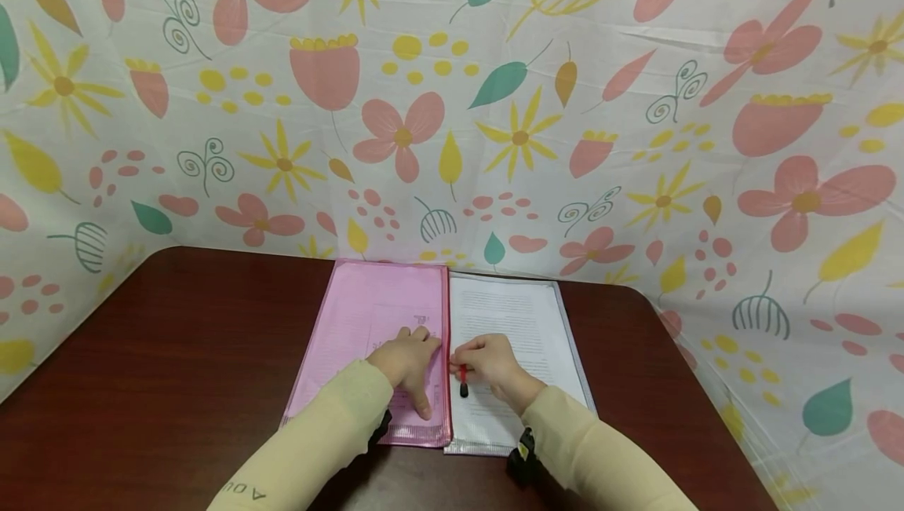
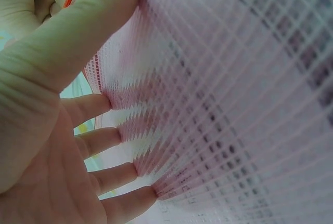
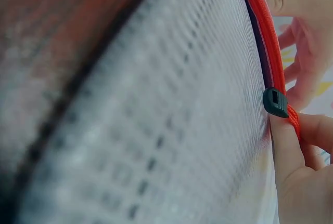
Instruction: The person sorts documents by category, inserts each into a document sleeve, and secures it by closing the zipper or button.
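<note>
A pink mesh zipper pouch (image 1: 353,315) with printed paper inside lies on the table. Its red zipper (image 3: 268,31) runs along the right edge. My left hand (image 1: 406,362) rests on the pouch with fingers spread, and the fingertips press into the mesh in the left wrist view. At the zipper, my right hand (image 1: 494,366) pinches the red cord of the zipper pull (image 1: 464,389) between thumb and fingers. The pull's dark end (image 3: 276,102) hangs beside the fingertips. Under the right hand lies a white mesh pouch (image 1: 508,299) holding a printed sheet.
Both pouches lie side by side on a dark brown table (image 1: 191,354) with rounded back corners. A white cloth (image 1: 424,24) with a flower and leaf print hangs behind the table and along both sides. A black wrist strap (image 1: 523,456) shows at the right cuff.
</note>
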Demonstrator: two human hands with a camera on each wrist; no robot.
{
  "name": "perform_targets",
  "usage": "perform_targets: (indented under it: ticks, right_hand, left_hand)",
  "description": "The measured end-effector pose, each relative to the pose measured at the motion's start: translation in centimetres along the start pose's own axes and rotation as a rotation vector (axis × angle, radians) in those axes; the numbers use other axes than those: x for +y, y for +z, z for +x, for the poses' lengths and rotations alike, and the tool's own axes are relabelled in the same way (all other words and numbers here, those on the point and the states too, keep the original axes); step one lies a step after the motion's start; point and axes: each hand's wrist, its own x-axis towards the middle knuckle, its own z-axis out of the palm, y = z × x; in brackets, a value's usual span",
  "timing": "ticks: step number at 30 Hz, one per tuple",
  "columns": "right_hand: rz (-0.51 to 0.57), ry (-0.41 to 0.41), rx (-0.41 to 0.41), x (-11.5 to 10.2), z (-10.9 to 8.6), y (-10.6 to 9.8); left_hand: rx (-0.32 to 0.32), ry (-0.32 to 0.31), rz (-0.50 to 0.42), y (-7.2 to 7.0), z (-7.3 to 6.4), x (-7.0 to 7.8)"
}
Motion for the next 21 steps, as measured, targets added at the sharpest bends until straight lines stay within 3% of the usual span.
perform_targets:
  ticks: [21]
  right_hand:
    - [-0.008,0.007,0.051,-0.7,1.1,0.2]
  left_hand:
    - [0.010,-0.004,-0.020,0.1,-0.2,0.0]
